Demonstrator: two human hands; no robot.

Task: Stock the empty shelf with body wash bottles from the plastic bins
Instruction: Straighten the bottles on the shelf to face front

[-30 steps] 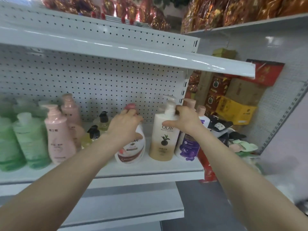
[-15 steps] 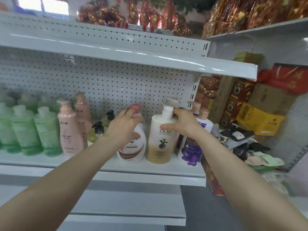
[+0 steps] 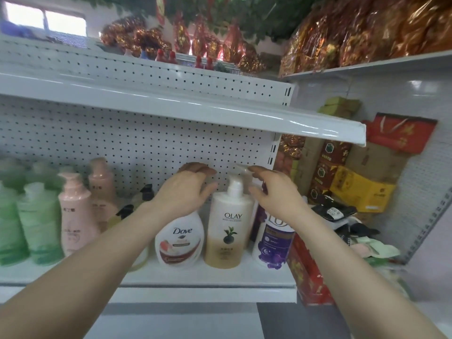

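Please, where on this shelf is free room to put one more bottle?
The bare front strip of the shelf, before the Dove bottle and Olay bottle. Those two and the purple bottle stand packed at the right end. The left arm crosses the gap beside the pink bottle.

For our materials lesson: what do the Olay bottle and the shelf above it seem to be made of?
Olay bottle: probably plastic, smooth, slightly glossy, with a moulded pump. The upper shelf: likely white painted metal; bright reflections run along its folded front edge.
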